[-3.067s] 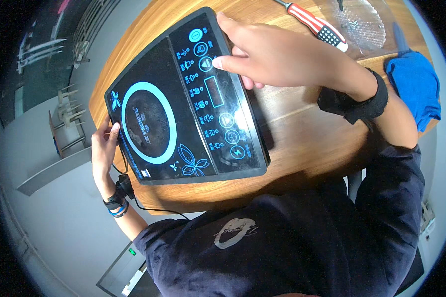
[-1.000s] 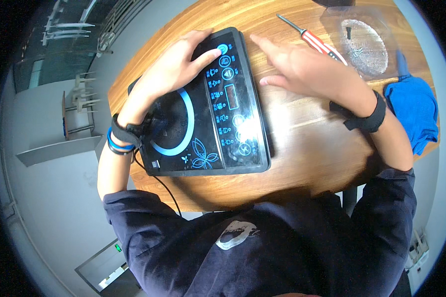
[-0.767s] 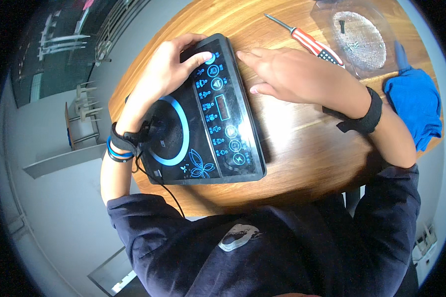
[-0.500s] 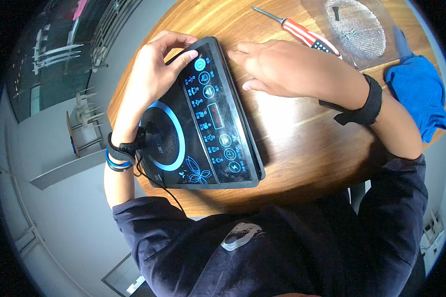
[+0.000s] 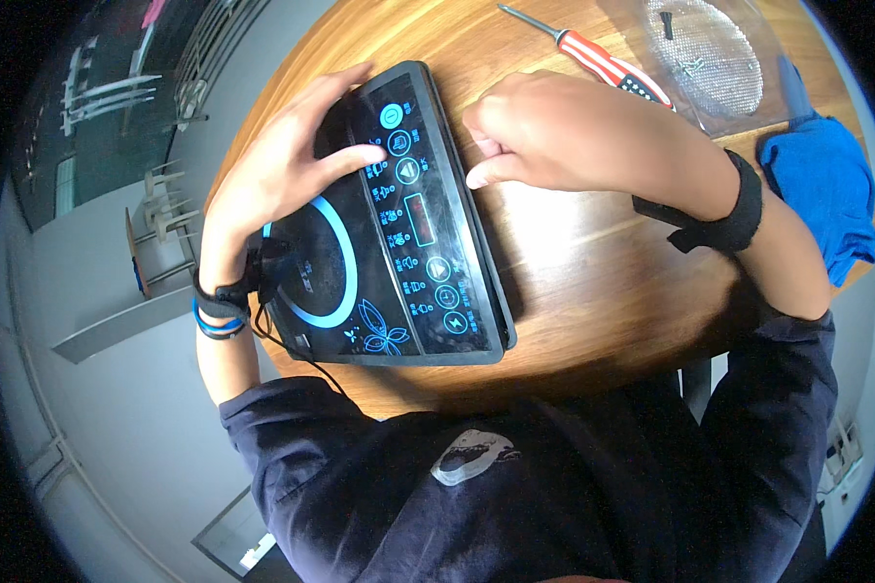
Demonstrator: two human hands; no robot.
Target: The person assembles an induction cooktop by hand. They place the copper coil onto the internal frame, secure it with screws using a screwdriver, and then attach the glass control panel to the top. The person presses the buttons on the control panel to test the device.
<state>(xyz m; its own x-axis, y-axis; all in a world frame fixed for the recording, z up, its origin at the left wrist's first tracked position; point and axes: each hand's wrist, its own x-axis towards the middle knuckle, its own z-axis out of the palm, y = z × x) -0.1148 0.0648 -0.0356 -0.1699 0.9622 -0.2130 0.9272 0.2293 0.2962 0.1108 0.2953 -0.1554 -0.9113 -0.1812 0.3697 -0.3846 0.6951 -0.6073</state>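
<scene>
A black induction cooker (image 5: 360,330) with a blue ring and a row of touch symbols lies at an angle on the table. My left hand (image 5: 287,160) holds its far left side: the thumb lies stretched over the glass by the symbols, and the fingers run along the outer edge, their undersides hidden. Beside the cooker's right edge, my right hand (image 5: 535,131) is closed, its fingers curled in and the thumb close to them. What it holds, if anything, is hidden. A thin dark cable runs from the band at my left wrist.
On the wooden table (image 5: 583,253), a screwdriver (image 5: 603,63) with a red, white and blue handle lies at the far side. Next to it is a clear plastic tray (image 5: 739,112) with small dark pieces. A blue cloth (image 5: 822,194) rests at the right edge.
My left hand has slid nearer along the cooker, its thumb moving off the top symbol and its fingers straightening. The right hand's fingers have curled in from being stretched out.
</scene>
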